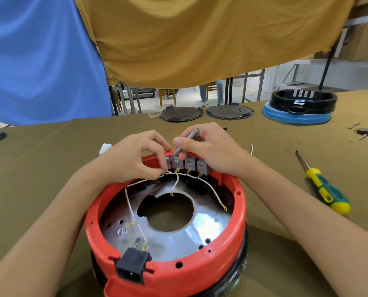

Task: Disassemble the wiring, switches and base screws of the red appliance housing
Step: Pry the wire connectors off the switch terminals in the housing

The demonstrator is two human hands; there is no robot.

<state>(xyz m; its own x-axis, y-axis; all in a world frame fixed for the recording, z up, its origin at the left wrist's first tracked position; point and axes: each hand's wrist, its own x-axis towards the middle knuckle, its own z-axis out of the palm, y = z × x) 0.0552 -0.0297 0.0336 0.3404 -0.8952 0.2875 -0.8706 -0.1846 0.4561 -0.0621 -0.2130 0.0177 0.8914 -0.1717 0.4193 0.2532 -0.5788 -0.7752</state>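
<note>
The red appliance housing lies open side up in front of me, showing its metal plate. A row of grey switches sits inside its far rim, with white wires running from their brass terminals. A black power socket is set in the near rim. My left hand pinches a white wire at the leftmost switch. My right hand grips a short grey metal bit, its tip down on the leftmost switch.
A green-and-yellow screwdriver lies on the olive table to the right. Two dark round plates and a black-and-blue housing stand at the back. Small loose parts lie at far right. A white scrap sits left of the housing.
</note>
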